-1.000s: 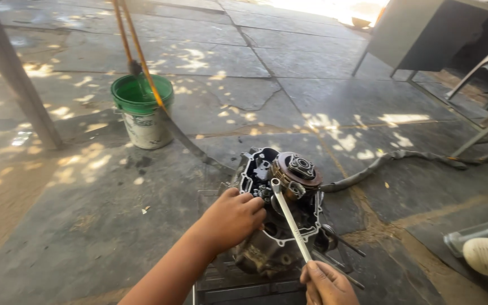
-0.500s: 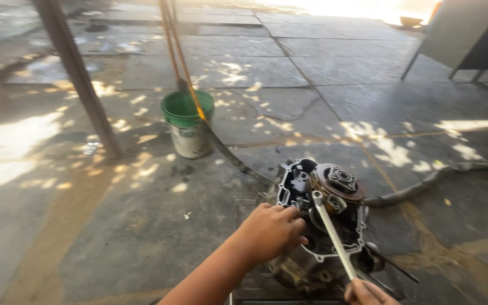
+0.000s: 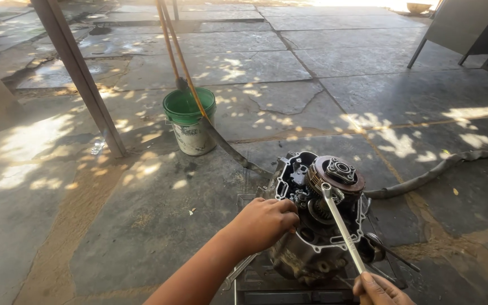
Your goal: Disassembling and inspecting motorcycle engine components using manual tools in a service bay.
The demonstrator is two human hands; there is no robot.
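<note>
Down on the grey stone-slab floor (image 3: pixel 142 226), right in front of me, sits the greasy, opened-up metal engine block (image 3: pixel 317 226) with its side cover off, resting on what looks like a low dark metal tray (image 3: pixel 244 200). My left hand (image 3: pixel 264 223) is curled loosely over the open casing edge, fingers bent and pressed onto the metal, steadying it more than grabbing it. My right hand (image 3: pixel 379 289) is half out of view at the bottom, closed around the end of a long silver ring spanner (image 3: pixel 343 229), whose far end sits on a fastener just below the round clutch assembly (image 3: pixel 334 174). I reckon this lump is heavy, totally rigid and oily, so it'll be slippery on the flat faces; the casing rim and the cast ribs look like the safest spots to hold, not the clutch or gears. The spanner is stiff and thin, best gripped far out for leverage. Further back there's a green-rimmed white plastic bucket (image 3: pixel 190 121) with wooden handles in it, and a grey hose (image 3: pixel 441 169) snaking off to the right.
</note>
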